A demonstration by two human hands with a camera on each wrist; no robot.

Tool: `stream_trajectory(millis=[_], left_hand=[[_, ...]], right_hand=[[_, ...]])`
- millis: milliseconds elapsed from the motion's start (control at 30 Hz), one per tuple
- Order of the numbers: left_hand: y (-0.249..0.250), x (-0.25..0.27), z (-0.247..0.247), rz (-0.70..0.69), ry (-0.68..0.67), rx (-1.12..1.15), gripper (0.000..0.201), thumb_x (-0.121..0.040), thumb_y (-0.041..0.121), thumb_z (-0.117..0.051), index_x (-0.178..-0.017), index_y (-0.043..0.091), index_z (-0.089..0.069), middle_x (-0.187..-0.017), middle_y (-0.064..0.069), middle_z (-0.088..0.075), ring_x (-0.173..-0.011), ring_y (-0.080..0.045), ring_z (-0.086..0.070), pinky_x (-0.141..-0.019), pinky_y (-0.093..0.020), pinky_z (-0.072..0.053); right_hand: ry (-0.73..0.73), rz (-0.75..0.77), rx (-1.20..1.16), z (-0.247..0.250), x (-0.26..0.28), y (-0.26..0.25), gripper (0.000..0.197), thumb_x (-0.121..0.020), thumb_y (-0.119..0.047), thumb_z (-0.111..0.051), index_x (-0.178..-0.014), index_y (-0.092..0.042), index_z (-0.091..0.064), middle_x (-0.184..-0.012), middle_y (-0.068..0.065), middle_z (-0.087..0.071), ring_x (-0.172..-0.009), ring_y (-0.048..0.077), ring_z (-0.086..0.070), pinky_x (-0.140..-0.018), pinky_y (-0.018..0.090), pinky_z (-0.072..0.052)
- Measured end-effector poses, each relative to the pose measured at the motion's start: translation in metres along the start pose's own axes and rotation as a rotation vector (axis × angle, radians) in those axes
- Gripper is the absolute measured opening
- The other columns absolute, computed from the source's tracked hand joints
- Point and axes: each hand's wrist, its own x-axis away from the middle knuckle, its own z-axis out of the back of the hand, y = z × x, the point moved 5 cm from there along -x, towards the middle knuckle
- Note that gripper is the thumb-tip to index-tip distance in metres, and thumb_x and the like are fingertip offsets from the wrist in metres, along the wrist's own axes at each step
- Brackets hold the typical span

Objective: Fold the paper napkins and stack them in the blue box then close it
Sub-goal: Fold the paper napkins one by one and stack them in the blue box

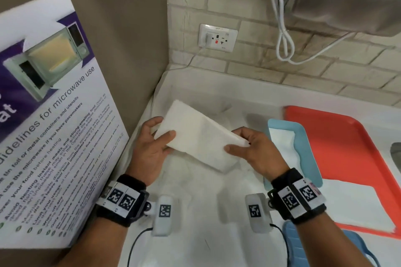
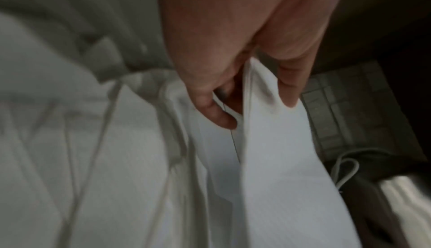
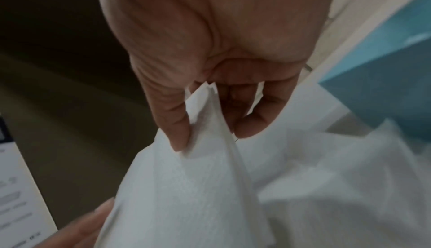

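Both wrists carry black bands with white coded marker blocks, and each hand grips one end of a folded white napkin (image 1: 198, 136) held above the white counter (image 1: 195, 234). Left hand (image 1: 149, 147) holds the napkin's left end, thumb on top and fingers beneath; the left wrist view confirms the pinch, with the thumb (image 2: 289, 86) on one face of the sheet (image 2: 275, 159) and a finger on the other. Right hand (image 1: 258, 151) pinches the right end between thumb and fingers; in the right wrist view the thumb (image 3: 172, 122) and a fingertip (image 3: 254, 124) close on a corner of the paper (image 3: 186, 187). Held this way, the napkin forms a long rectangle tilted from upper left to lower right, clear of the counter. More white paper lies loose on the counter under the hands, blurred in both wrist views. To the right of the right hand sits the blue box (image 1: 303, 136), open, with white napkins (image 1: 282, 143) lying inside. It stands at the left edge of a red tray (image 1: 347, 147), on which a further white sheet (image 1: 358, 206) lies flat near the front. A blue lid (image 1: 297, 243) is partly visible at the bottom edge, beside the right forearm. A microwave guideline poster (image 1: 54, 115) leans at the left, and a wall socket (image 1: 218, 38) with a white cable plugged in sits on the tiled wall behind.
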Motion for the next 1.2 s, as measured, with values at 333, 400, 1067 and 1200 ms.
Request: stream_trajectory(millis=[333, 400, 1067, 1200], left_hand=[[-0.022, 0.0, 0.02, -0.043, -0.001, -0.684, 0.037, -0.072, 0.02, -0.076, -0.109, 0.023, -0.072, -0.106, -0.003, -0.079, -0.103, -0.023, -0.074, -0.097, -0.051, -0.058], [-0.025, 0.0, 0.021, -0.024, -0.012, -0.766, 0.043, -0.07, 0.024, -0.078, -0.112, 0.023, -0.071, -0.107, 0.002, -0.078, -0.102, -0.018, -0.073, -0.096, -0.048, -0.059], [-0.019, 0.002, 0.013, -0.044, -0.08, -0.683, 0.029, -0.072, 0.027, -0.091, -0.094, 0.018, -0.072, -0.09, -0.009, -0.076, -0.083, -0.026, -0.072, -0.077, -0.04, -0.054], [-0.02, 0.001, 0.01, -0.035, -0.079, -0.665, 0.046, -0.06, 0.042, -0.09, -0.099, 0.026, -0.072, -0.096, -0.011, -0.075, -0.093, -0.038, -0.071, -0.081, -0.051, -0.059]], right_hand=[[0.151, 0.041, 0.213, 0.004, 0.002, 0.029, 0.021, -0.081, -0.019, -0.084, -0.083, -0.032, -0.068, -0.08, -0.01, -0.069, -0.068, 0.005, -0.057, -0.062, 0.014, -0.044], [0.115, 0.003, 0.225, -0.004, 0.005, 0.04, 0.026, -0.081, -0.015, -0.084, -0.09, -0.032, -0.065, -0.082, -0.011, -0.067, -0.067, 0.001, -0.058, -0.06, 0.01, -0.043], [0.162, -0.13, -0.251, -0.029, 0.009, 0.086, 0.053, -0.075, -0.006, -0.083, -0.116, -0.025, -0.056, -0.111, 0.009, -0.067, -0.099, 0.027, -0.067, -0.089, 0.046, -0.058], [0.163, -0.107, -0.222, -0.027, 0.008, 0.084, 0.029, -0.082, -0.002, -0.077, -0.103, -0.015, -0.061, -0.092, 0.005, -0.07, -0.085, 0.027, -0.066, -0.077, 0.041, -0.054]])
